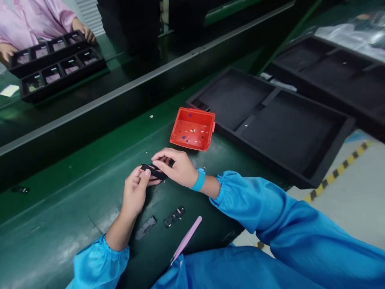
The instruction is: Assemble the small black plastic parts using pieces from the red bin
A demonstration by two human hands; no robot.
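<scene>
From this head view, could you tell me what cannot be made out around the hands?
- Black strip part: its middle is covered by the fingers of both hands.
- Red bin: the specks inside are too small to identify.
- Pink tweezers: the lower end is hidden behind the blue sleeve.

Dim overall, lit from above. Soft sheen across the green surface (60, 224), brighter glare on plastic wrap (357, 34) at top right (nearly washed out). Faint shadows under both hands. Bent lines and slight blur toward edges.
</scene>
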